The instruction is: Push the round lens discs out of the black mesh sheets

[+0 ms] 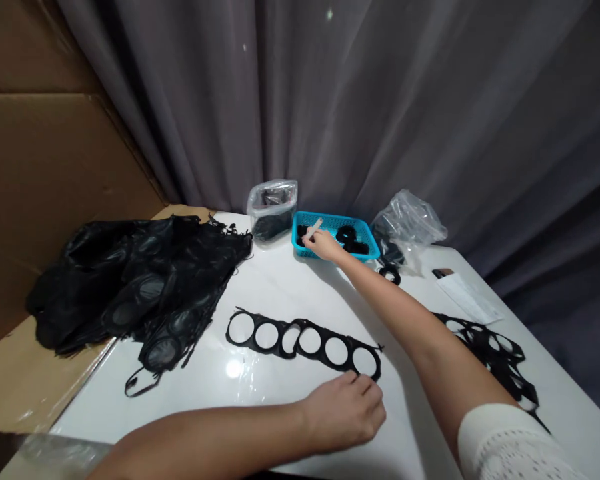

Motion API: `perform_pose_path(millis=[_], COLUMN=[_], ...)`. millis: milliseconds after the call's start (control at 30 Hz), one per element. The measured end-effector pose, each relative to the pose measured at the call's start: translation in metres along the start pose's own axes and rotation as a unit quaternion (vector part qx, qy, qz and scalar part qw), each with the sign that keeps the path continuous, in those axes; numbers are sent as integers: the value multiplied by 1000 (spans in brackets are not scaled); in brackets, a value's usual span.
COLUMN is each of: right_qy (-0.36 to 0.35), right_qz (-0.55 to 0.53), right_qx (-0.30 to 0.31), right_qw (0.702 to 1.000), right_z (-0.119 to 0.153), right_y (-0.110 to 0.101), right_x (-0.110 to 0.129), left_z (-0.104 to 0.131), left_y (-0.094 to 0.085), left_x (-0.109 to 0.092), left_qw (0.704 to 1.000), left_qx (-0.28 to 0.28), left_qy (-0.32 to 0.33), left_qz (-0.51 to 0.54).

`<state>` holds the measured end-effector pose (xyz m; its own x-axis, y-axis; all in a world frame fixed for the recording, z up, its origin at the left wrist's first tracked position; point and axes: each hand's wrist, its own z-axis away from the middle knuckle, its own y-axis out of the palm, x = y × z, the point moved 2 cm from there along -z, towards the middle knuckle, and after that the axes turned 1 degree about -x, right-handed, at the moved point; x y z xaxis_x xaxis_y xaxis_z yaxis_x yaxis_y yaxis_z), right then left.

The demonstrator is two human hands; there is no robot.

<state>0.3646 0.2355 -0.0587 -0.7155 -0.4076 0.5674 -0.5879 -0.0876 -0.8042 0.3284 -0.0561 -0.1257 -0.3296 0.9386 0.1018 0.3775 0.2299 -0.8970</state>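
Observation:
A black strip with a row of round holes lies across the white table. My left hand rests at its near right end, fingers curled and pressed together; whether they pinch the strip's edge is hidden. Stretched far forward, my right hand is over the left part of a blue basket, holding a small pale flat stick. Black fuzzy rings lie inside the basket, and another black ring is on the table beside it.
Black mesh material is heaped at the left, by cardboard. Clear bags flank the basket. More black holed strips, a paper and a small dark object lie at right. A grey curtain hangs behind.

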Motion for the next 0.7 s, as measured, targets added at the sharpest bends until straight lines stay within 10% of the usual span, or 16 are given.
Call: perform_pose_path(millis=[133,433,700], right_qy=[6,187,163], right_qz=[-2,-215,-189], right_qx=[-19,24,-95], right_qw=[1000,958,964], right_z=[49,252,300], right_y=[-33,-51,-71], right_x=[-4,-58,-71], left_z=[-16,-61,-68], left_y=[8,13,1], left_x=[-3,10,1], left_qw=[999,990,991], left_qx=[28,121,99], left_qy=[-29,-66,-57], left_qz=[-19,41,67])
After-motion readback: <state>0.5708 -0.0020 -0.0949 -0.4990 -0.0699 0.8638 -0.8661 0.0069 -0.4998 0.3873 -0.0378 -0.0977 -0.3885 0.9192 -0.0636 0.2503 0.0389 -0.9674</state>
